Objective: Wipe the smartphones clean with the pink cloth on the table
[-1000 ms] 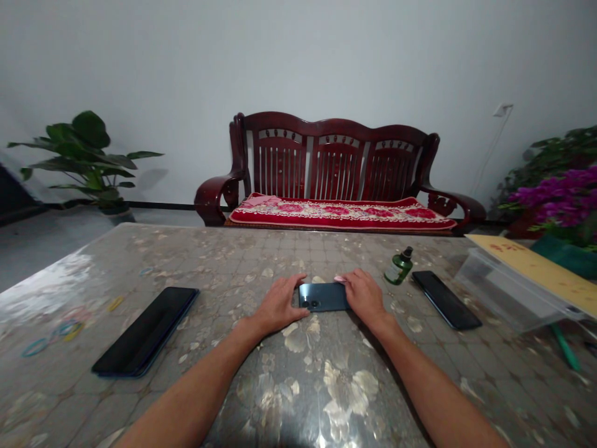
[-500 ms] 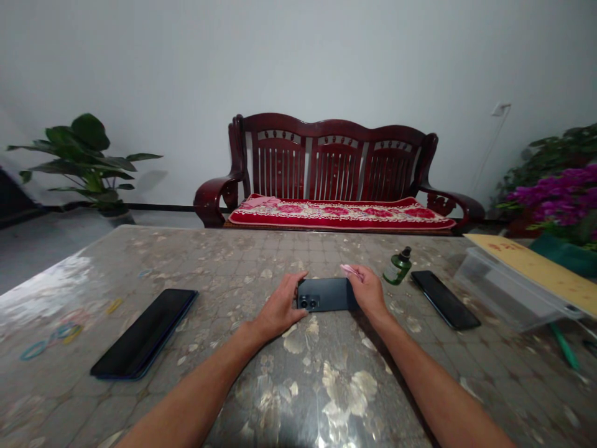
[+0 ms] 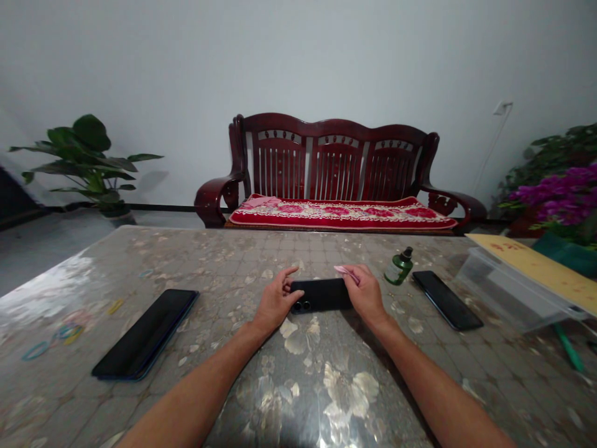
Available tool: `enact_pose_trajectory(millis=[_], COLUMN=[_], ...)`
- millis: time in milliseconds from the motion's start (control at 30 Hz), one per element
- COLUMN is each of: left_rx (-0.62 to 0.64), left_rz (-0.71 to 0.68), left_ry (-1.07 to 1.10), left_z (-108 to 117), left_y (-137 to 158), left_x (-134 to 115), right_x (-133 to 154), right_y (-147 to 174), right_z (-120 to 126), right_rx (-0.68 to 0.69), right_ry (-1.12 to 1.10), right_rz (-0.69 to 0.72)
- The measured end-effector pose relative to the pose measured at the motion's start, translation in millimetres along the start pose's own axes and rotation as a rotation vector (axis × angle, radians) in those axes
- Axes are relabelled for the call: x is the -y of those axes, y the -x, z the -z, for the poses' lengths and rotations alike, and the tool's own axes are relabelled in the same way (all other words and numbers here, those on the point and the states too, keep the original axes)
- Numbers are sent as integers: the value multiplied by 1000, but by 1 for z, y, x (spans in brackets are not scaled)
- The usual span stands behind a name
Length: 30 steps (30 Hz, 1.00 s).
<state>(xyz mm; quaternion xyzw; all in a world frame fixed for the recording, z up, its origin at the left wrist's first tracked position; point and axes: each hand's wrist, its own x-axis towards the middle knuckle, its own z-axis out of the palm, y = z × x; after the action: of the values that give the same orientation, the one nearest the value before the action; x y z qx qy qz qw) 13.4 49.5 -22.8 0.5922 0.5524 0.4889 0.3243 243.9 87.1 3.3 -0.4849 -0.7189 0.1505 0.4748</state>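
A dark smartphone (image 3: 324, 295) is held sideways over the table, its back with the camera lenses turned toward me. My left hand (image 3: 276, 298) grips its left end, thumb across the back near the lenses. At the other end, my right hand (image 3: 364, 291) holds the phone's right edge and also has a small pink cloth (image 3: 346, 272) pinched in its fingers, sticking out above the phone. The fingers behind the phone are hidden. A green spray bottle (image 3: 399, 266) stands just beyond my right hand.
Two dark stacked devices (image 3: 147, 336) lie at the left, near some coloured bands (image 3: 65, 333). Another phone (image 3: 446, 300) lies right of the bottle, beside a clear plastic box (image 3: 501, 298) under a yellow board (image 3: 536, 261). A green-handled tool (image 3: 569, 348) is at the far right. Beyond the table stands a wooden bench (image 3: 336, 155).
The phone has tilted, so its back looks darker, and has shifted slightly left with both hands. My left thumb has moved from the lower edge onto the back.
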Motion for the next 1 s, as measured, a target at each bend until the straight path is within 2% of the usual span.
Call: enact_pose_trajectory(millis=[167,267,400,467,567,733,833,933,1000], left_rx=[-46,-56,-41,-42,-49,-69,-68,-66,-69], left_rz=[-34,-62,-85,-83,-66,-43,-29,3,42], left_ry=[-26,-60,-110,-130,-146,-129,-37,79,150], left_z=[0,0,2,3,3,3,2,1,2], left_y=[3,6,8,7,6,5,3,0,-1], left_x=[-8,-13,-15,-14,-13,-9,-5,-3,-5], right_x=[31,47,45,34,15,-9,-18,-25,-27], right_y=[9,11,6,0,-8,-12,-11,-10,-9], right_z=[6,5,11,17,23,12,0,-7,-10], right_rx=[134,198,241,210,128,38,42,69,67], right_ry=[327,424,469,486,420,-54,-265,-304,-359], right_rz=[239,335,389,343,176,-114,-159,-160,-228])
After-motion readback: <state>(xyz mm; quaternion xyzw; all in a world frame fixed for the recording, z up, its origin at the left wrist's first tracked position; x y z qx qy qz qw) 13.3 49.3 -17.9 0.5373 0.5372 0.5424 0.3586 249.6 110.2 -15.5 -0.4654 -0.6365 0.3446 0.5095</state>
